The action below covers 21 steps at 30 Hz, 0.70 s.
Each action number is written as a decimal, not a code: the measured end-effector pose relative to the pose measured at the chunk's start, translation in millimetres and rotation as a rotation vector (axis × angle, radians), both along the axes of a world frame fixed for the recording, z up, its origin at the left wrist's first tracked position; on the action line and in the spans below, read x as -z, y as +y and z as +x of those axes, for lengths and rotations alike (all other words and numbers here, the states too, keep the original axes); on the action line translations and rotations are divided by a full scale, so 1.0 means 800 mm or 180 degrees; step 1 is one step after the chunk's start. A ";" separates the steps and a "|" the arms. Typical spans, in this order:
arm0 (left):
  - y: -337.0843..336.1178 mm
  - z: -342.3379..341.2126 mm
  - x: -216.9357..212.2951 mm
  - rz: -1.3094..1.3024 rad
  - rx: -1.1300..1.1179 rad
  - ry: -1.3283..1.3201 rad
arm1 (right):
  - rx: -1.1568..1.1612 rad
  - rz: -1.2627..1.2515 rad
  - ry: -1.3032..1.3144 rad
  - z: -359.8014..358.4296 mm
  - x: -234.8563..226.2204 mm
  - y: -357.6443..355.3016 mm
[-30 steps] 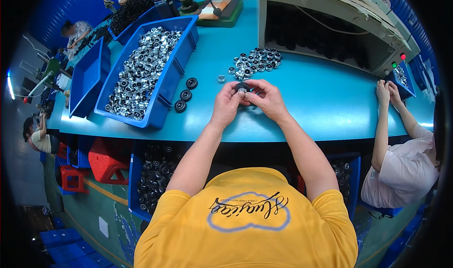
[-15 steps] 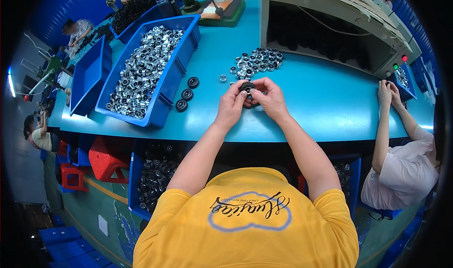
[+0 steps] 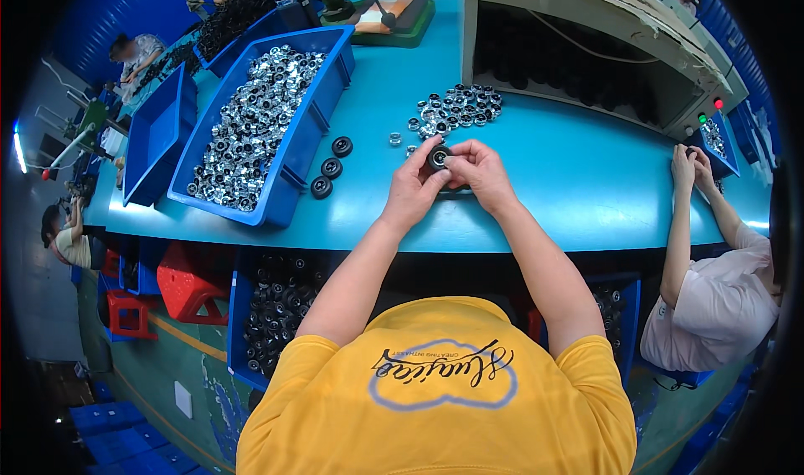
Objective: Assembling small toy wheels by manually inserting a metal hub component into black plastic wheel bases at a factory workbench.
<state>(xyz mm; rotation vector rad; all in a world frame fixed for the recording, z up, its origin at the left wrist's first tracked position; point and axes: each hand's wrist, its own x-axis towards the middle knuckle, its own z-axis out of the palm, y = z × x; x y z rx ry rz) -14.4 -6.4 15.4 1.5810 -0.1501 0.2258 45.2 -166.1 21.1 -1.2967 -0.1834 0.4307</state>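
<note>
A small black wheel (image 3: pixel 438 158) with a silvery hub faces up between my hands, just above the table. My left hand (image 3: pixel 409 192) pinches its left side between thumb and fingers. On its right side, the thumb and curled fingers of my right hand (image 3: pixel 483 179) press against it. Below the wheel, a dark edge shows between my palms; what it is I cannot tell. Just beyond my fingers lies a loose cluster of shiny silver-and-black hubs (image 3: pixel 459 107). Three finished-looking black wheels (image 3: pixel 332 168) lie in a row to the left.
A blue bin (image 3: pixel 280 199) heaped with hubs stands at the left, beside another blue bin (image 3: pixel 159 140). A large box-shaped machine (image 3: pixel 586 98) with a dark opening fills the back right. At the right, a co-worker's hands (image 3: pixel 688 165) work near a small blue bin (image 3: pixel 727 153).
The wheel has tipped so its hub face now shows more fully. My fingers have shifted around it, with the left thumb drawn lower. The co-worker's hands have barely moved.
</note>
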 end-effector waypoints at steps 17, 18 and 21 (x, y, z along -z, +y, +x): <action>-0.005 -0.004 -0.002 0.1701 -0.0550 -0.0749 | -0.0159 -0.0242 -0.0257 0.000 0.002 -0.007; -0.004 -0.004 -0.003 0.1443 -0.0556 -0.0631 | -0.0183 -0.0152 -0.0189 0.000 -0.001 -0.008; 0.000 0.001 0.003 0.0242 -0.0394 -0.0293 | -0.0267 0.0081 -0.0011 0.000 -0.010 -0.009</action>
